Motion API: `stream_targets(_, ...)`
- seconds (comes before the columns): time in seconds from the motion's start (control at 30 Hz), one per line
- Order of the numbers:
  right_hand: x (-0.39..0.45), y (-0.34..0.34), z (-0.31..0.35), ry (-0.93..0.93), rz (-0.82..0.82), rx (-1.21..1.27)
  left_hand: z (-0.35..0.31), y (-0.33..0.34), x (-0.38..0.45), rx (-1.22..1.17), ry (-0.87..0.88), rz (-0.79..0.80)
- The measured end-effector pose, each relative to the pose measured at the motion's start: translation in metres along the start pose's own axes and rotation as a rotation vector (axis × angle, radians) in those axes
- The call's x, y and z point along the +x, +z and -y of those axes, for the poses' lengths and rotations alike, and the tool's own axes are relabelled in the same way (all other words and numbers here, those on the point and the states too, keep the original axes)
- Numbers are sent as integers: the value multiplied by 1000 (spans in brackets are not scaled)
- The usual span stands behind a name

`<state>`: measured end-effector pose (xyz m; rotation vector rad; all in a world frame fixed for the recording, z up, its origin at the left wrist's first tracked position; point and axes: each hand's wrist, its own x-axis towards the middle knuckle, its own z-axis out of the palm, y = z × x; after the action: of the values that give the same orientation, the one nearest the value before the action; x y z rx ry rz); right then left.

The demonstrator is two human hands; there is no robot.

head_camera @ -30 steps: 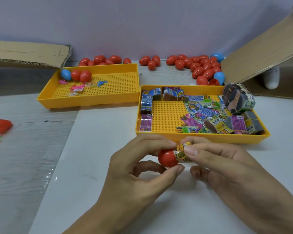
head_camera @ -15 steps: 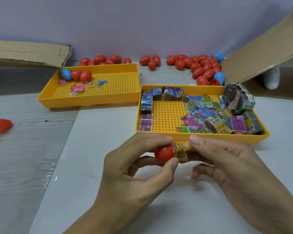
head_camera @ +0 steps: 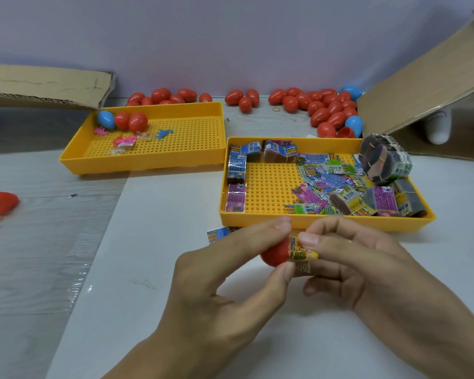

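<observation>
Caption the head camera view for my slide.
Left hand grips a red egg while right hand pinches a folded leaflet against it, before a yellow tray.

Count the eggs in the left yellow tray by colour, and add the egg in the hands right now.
Blue egg in the left yellow tray: 1
Red eggs in that tray: 2
Held red egg, gripped by the left hand while the right hand pinches a folded leaflet against it: 1
Total: 4
</observation>
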<state>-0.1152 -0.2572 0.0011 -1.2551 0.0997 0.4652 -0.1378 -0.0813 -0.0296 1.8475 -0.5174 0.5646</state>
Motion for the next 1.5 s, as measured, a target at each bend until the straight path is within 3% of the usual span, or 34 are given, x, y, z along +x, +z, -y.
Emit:
stream_targets(0.13, 2, -2, 0, 76, 75, 13, 2, 3, -1, -16, -12, 86)
stream_targets(0.33, 2, -4, -4, 97, 56, 8, 5, 1, 1, -54, -45, 171)
stream_targets(0.57, 1, -3, -3, 103, 65, -46, 5, -4, -1, -163, -168, 134)
stream_targets(0.9, 4, -7, 3, 269, 233, 86, -1, -1, -1, -31, -131, 92)
stream_targets(1.23, 2, -10, 7, 364, 214, 189, -5, -1, 2, 37, -74, 148)
stream_targets(1.33, 1, -8, 8, 341, 183, 167, -2, -1, 2, 6, -102, 155)
stream_targets(1.5, -1, -5, 8, 138, 110, 3, 7, 1, -2, -161, -161, 64)
